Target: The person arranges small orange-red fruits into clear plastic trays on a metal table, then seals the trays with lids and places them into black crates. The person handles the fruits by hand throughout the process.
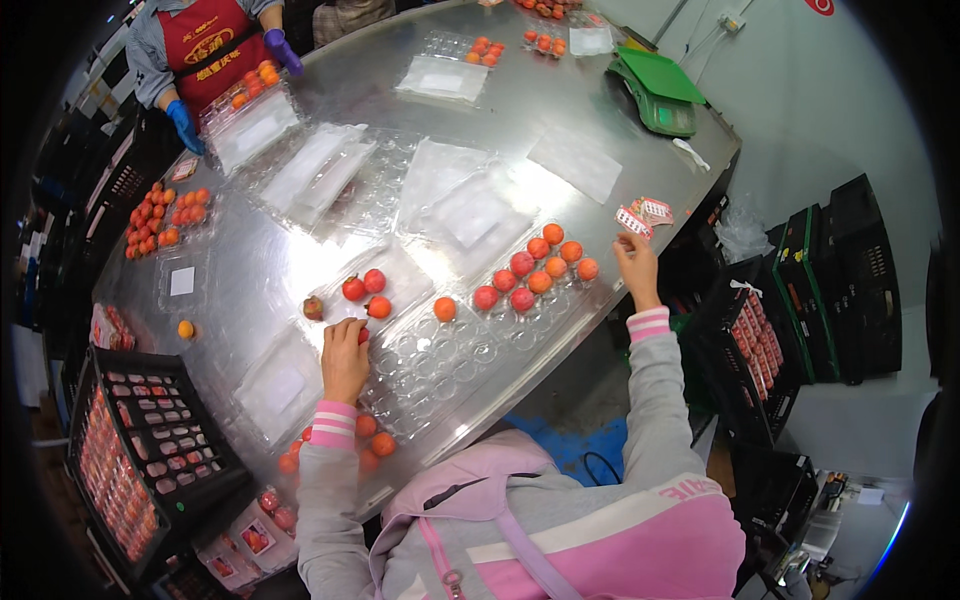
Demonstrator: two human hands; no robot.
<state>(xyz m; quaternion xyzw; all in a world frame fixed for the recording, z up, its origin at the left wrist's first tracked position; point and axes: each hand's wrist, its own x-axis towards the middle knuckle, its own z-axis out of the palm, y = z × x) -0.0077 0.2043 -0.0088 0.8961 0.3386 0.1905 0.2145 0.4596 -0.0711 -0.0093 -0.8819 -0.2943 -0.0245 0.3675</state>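
Observation:
My left hand (pixel 345 361) is closed around a small red-orange fruit (pixel 363 335), mostly hidden by the fingers, over a clear plastic tray at the metal table. Just beyond it lie several red fruits (pixel 374 281) and a darker, brownish one (pixel 313 307). My right hand (pixel 635 259) touches a printed label strip (pixel 634 223) beside a small pile of labels at the table's right edge; whether it grips the strip, I cannot tell. Between my hands, a clear moulded tray (pixel 431 360) has round hollows, with several orange-red fruits (pixel 539 282) in its far right part.
Lidded clear trays (pixel 476 217) lie across the metal table (pixel 247 247). A green scale (pixel 660 90) stands far right. Left is a black crate (pixel 191 427) of packed fruit; more black crates (pixel 862 277) stand right. Across the table, a person in a red apron (pixel 210 45) wears gloves.

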